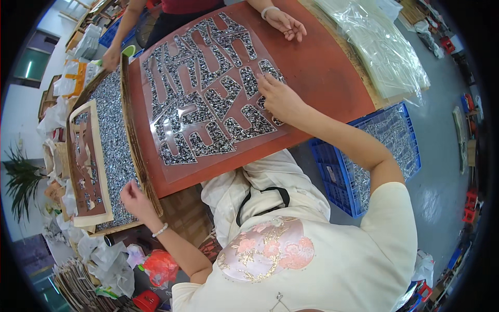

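A clear plastic sheet point(176, 171) lies on the red-brown table, bearing several U-shaped and angular patches point(213, 138) of black and silver sparkling bits. My right hand point(280, 99) is over the sheet's right side, fingers curled and closed, tips at a sparkling patch; whatever they pinch is hidden. Beside the table's left edge is a wooden-edged tray point(136, 140) filled with loose glittering bits point(112, 119). My left hand point(138, 202) hovers at the tray's near end, thumb and fingers pinched together; I cannot make out anything between them. A cream-framed stencil point(106, 192) rests on the tray's left part.
Across the table stands a co-worker, one hand point(286, 23) open above the table, the other point(110, 58) at the tray's far end. Plastic-wrapped sheets point(374, 47) are stacked at the far right. A blue crate point(338, 182) of sparkling sheets stands right of me. Bags point(161, 268) crowd the left.
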The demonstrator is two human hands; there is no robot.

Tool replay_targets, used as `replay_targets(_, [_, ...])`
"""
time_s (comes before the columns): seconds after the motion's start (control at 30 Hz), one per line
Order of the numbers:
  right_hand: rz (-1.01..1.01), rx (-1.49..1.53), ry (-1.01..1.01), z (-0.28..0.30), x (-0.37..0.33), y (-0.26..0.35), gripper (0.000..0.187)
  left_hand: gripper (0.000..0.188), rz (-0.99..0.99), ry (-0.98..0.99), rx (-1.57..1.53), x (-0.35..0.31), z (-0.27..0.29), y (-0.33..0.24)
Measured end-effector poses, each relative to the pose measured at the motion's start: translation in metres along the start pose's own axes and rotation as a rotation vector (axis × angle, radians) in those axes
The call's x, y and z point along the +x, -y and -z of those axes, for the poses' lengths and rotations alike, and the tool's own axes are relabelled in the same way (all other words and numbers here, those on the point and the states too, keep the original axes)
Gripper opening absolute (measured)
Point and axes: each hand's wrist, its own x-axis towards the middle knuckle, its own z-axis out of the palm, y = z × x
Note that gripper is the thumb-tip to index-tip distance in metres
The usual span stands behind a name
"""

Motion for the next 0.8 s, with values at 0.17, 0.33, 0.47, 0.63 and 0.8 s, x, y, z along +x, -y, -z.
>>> replay_targets(0.17, [-0.153,0.388,-0.082,-0.011,-0.024,-0.022,0.021,0.010,-0.115,0.270,-0.379,-0.035,-0.061,-0.099])
replay_targets(0.33, [-0.619,0.586,-0.434,-0.027,-0.062,0.005,0.031,0.009,-0.238,0.700,-0.708,-0.077,-0.123,-0.193])
replay_targets(0.47, [-0.739,0.663,-0.473,-0.011,-0.081,0.016,0.032,0.010,-0.398,0.689,-0.679,-0.085,-0.175,-0.247])
replay_targets(0.63, [-0.753,0.694,-0.482,-0.007,-0.086,0.014,0.032,0.010,-0.484,0.629,-0.603,-0.084,-0.217,-0.252])
replay_targets(0.8, [-0.689,0.755,-0.483,-0.012,-0.075,0.014,0.031,0.017,-0.576,0.590,-0.572,-0.092,-0.215,-0.248])
